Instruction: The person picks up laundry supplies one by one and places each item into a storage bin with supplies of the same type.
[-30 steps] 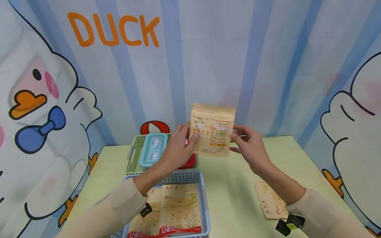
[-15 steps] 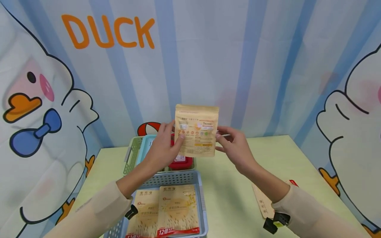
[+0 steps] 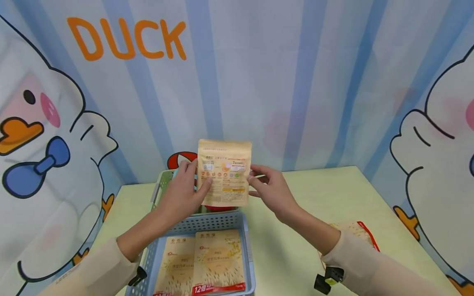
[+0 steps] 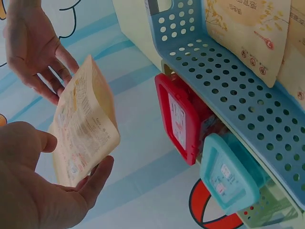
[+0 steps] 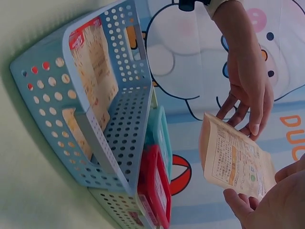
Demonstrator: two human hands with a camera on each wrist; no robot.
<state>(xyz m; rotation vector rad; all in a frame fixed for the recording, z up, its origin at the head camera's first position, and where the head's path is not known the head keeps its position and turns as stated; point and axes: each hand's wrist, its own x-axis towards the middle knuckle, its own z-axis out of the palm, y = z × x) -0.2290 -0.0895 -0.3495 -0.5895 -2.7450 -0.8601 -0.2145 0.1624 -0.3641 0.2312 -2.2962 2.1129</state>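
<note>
A tan, flat food pouch (image 3: 224, 174) is held upright above the baskets, its printed side towards my head camera. My left hand (image 3: 181, 187) grips its left edge, thumb on the printed face and fingers behind. At the opposite edge, my right hand (image 3: 272, 191) pinches lightly with thumb and fingertips. The left wrist view shows the pouch (image 4: 86, 126) from its edge, slightly bulging. Below it, a blue basket (image 3: 247, 250) contains tan pouches (image 3: 219, 259) with red lower bands. Another pouch (image 3: 353, 230) lies on the table, partly hidden by my right forearm.
Behind the blue basket stands a green basket (image 3: 158, 191) with a red-lidded box (image 4: 178, 119) and a turquoise-lidded box (image 4: 226, 174). The pale yellow-green table (image 3: 307, 197) ends at a striped duck-print curtain (image 3: 255, 82).
Both hands, still holding the pouch, have shifted left and slightly down in the head view. The pouch now covers most of the red box. My head view has turned slightly right.
</note>
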